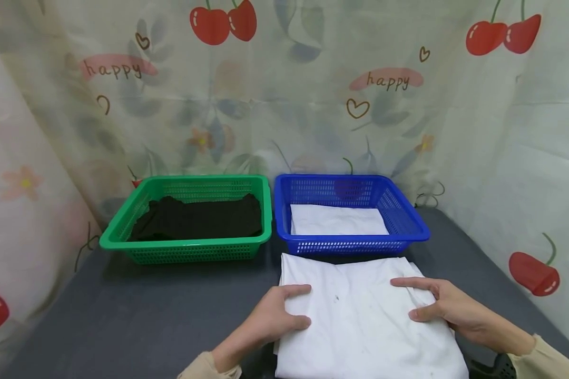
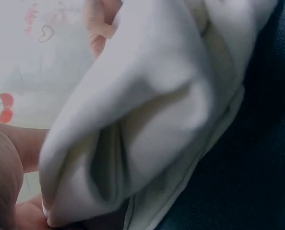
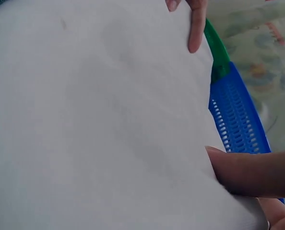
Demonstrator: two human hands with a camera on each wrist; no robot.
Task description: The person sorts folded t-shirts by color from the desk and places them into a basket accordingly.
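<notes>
A folded white cloth (image 1: pixel 355 316) is held in front of the blue basket, its far edge close to the basket's front. My left hand (image 1: pixel 277 316) grips its left side, thumb and index finger on top and the other fingers hidden beneath. On the opposite side my right hand (image 1: pixel 460 310) holds the cloth the same way. Loose folded layers of the cloth (image 2: pixel 147 96) hang open in the left wrist view, beside the left hand (image 2: pixel 8 172). The right wrist view shows the right thumb (image 3: pixel 253 172) pressing the cloth's edge (image 3: pixel 109 120).
A blue basket (image 1: pixel 355 245) with a folded white cloth (image 1: pixel 336 220) inside stands at the back. Left of it is a green basket (image 1: pixel 185 245) holding dark folded cloth (image 1: pixel 204 218). Both stand on a dark grey table (image 1: pixel 170 310), with a printed curtain (image 1: pixel 284 131) behind.
</notes>
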